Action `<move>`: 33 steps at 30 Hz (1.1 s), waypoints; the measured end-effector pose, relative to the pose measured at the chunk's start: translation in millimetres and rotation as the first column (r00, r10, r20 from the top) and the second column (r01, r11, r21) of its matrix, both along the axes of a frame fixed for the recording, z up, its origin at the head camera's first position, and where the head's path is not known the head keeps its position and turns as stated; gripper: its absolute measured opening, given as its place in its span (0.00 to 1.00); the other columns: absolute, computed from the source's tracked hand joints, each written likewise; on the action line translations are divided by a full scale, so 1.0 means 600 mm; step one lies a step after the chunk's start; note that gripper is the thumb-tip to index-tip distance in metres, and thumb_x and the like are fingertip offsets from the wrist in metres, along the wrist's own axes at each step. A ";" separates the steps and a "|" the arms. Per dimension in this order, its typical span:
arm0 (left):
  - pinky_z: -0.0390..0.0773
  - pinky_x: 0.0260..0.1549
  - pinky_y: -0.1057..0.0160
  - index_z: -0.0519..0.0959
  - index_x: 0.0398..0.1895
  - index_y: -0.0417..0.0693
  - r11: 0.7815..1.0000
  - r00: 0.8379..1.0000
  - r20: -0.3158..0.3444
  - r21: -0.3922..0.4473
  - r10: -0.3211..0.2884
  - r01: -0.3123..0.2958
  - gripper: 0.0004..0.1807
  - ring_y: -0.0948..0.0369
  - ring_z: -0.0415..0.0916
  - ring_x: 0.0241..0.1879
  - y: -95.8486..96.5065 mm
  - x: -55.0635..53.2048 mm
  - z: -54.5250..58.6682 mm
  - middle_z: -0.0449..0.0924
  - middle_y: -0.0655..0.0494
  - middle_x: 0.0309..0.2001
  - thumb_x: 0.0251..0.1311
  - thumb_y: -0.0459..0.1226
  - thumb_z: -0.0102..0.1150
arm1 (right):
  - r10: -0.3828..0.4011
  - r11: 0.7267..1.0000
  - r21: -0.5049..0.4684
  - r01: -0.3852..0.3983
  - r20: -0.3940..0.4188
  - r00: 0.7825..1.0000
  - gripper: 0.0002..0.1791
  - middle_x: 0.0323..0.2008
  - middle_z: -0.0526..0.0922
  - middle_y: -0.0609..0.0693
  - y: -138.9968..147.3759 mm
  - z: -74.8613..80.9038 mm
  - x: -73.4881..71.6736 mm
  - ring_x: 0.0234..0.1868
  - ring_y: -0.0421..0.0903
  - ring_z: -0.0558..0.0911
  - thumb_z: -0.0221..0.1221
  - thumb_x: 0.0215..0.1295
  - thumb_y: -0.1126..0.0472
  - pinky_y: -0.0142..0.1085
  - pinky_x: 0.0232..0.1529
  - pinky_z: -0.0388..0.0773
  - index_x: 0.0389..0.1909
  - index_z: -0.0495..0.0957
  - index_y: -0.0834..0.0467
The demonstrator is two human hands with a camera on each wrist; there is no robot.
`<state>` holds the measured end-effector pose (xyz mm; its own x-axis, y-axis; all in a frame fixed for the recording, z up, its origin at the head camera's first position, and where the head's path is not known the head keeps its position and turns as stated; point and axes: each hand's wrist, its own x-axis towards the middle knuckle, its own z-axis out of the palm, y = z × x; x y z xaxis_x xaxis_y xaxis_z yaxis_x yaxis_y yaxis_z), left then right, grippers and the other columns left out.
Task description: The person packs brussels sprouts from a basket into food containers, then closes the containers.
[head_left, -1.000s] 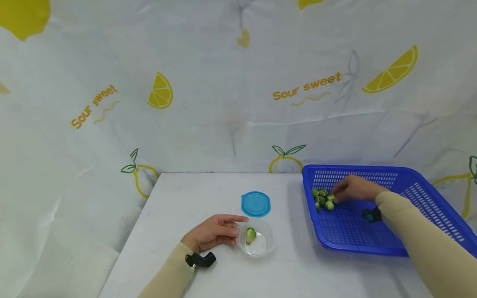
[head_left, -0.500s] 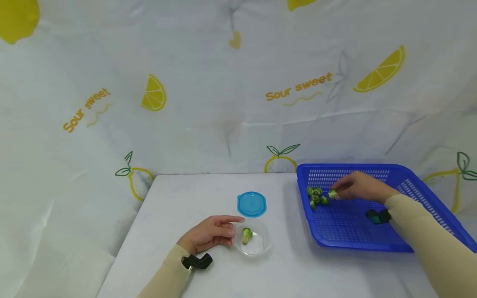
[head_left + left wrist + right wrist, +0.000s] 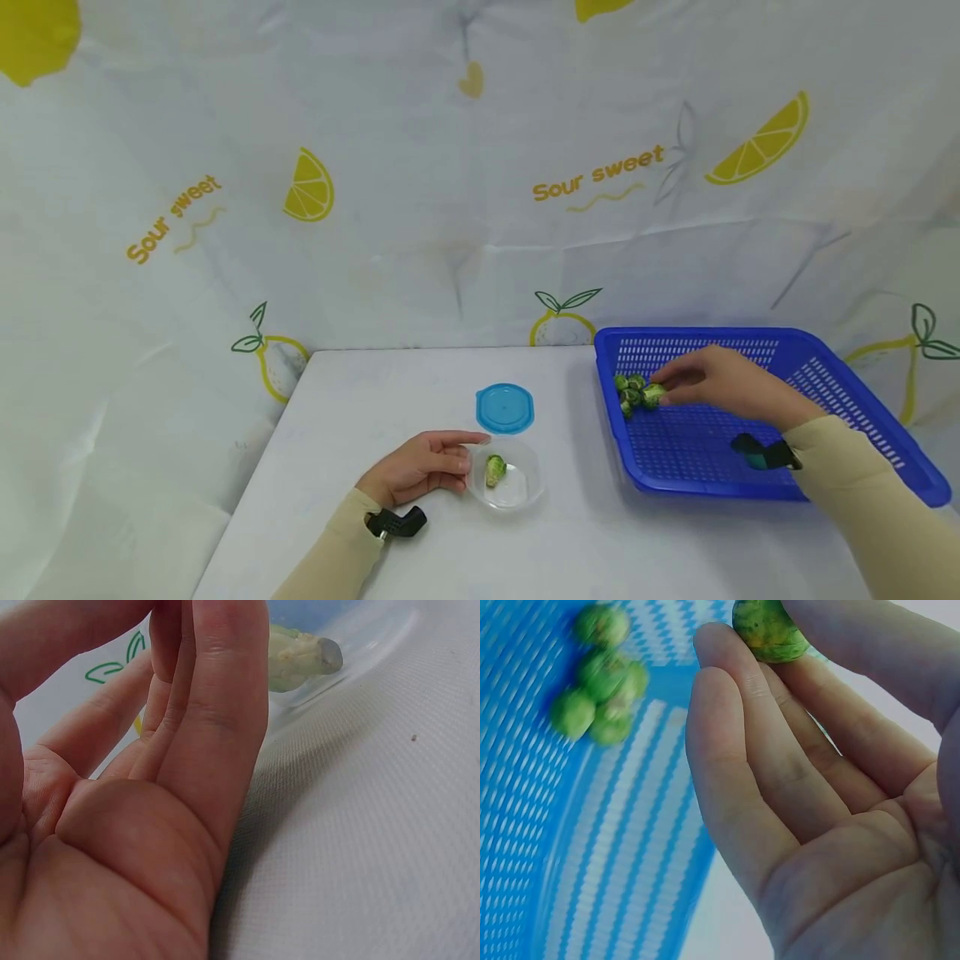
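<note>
- A person's right hand [image 3: 723, 387] pinches a single Brussels sprout [image 3: 653, 396] between thumb and fingertips at the left part of a blue plastic basket [image 3: 686, 454]; how high the sprout is above the basket floor is hard to tell.
- The right grip is drawn in to the width of the sprout, its lower fingers only gently bent in the right wrist view.
- A cluster of Brussels sprouts [image 3: 631, 397] huddles against the basket's left wall, apart from the pinched one as seen from the right wrist.
- Across the table [image 3: 420, 387], the left hand [image 3: 426, 467] rests beside a clear plastic bowl [image 3: 531, 493], index finger extended along its far rim and thumb touching its side; this grip is loose, not wrapped around the bowl.
- Inside the bowl, one more sprout [image 3: 495, 472] lies on its side, its pale cut stem visible from the left wrist.
- A light-blue lid [image 3: 505, 408] lies flat just behind the bowl.
- Behind the scene hangs a white backdrop [image 3: 420, 200] printed with lemons and the words "Sour sweet."
</note>
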<state>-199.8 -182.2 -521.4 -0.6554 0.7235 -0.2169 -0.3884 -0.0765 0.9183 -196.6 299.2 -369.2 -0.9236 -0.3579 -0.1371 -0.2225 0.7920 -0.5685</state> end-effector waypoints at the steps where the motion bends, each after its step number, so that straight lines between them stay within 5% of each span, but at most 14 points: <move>1: 0.90 0.47 0.65 0.72 0.79 0.45 1.000 1.000 0.002 -0.001 0.000 0.000 0.31 0.66 0.86 0.38 0.000 0.000 0.000 0.84 0.58 0.42 0.74 0.29 0.62 | 0.006 1.000 -0.008 -0.006 -0.004 1.000 0.21 0.53 0.91 0.50 -0.008 0.002 0.003 0.52 0.47 0.89 0.71 0.71 0.50 0.46 0.51 0.89 0.59 0.88 0.56; 8: 0.90 0.47 0.65 0.73 0.79 0.45 1.000 1.000 -0.006 -0.016 -0.001 0.001 0.33 0.66 0.86 0.38 0.001 -0.001 0.005 0.83 0.59 0.41 0.71 0.32 0.68 | 0.066 0.994 -0.087 -0.067 -0.006 0.998 0.18 0.48 0.92 0.44 -0.065 0.011 0.016 0.46 0.38 0.89 0.73 0.69 0.51 0.31 0.45 0.87 0.57 0.89 0.53; 16: 0.90 0.47 0.65 0.74 0.78 0.47 0.999 1.000 0.006 -0.045 0.016 -0.016 0.34 0.64 0.86 0.37 0.000 -0.001 0.007 0.84 0.58 0.40 0.69 0.33 0.70 | 0.125 0.983 -0.134 -0.123 0.007 0.992 0.15 0.44 0.91 0.43 -0.149 0.015 0.023 0.43 0.39 0.88 0.73 0.70 0.53 0.31 0.44 0.87 0.55 0.90 0.52; 33: 0.90 0.49 0.65 0.75 0.77 0.48 0.998 0.999 0.021 -0.063 0.027 -0.026 0.32 0.63 0.86 0.38 0.000 -0.002 0.011 0.85 0.58 0.41 0.71 0.33 0.68 | 0.243 0.947 -0.213 -0.239 -0.007 0.970 0.13 0.42 0.91 0.41 -0.265 -0.033 0.036 0.42 0.36 0.88 0.74 0.68 0.55 0.31 0.42 0.86 0.51 0.90 0.52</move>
<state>-201.0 -182.3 -515.1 -0.6686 0.6905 -0.2760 -0.4071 -0.0293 0.9129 -174.9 140.2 -388.9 -0.8044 -0.5919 -0.0510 -0.3792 0.5777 -0.7228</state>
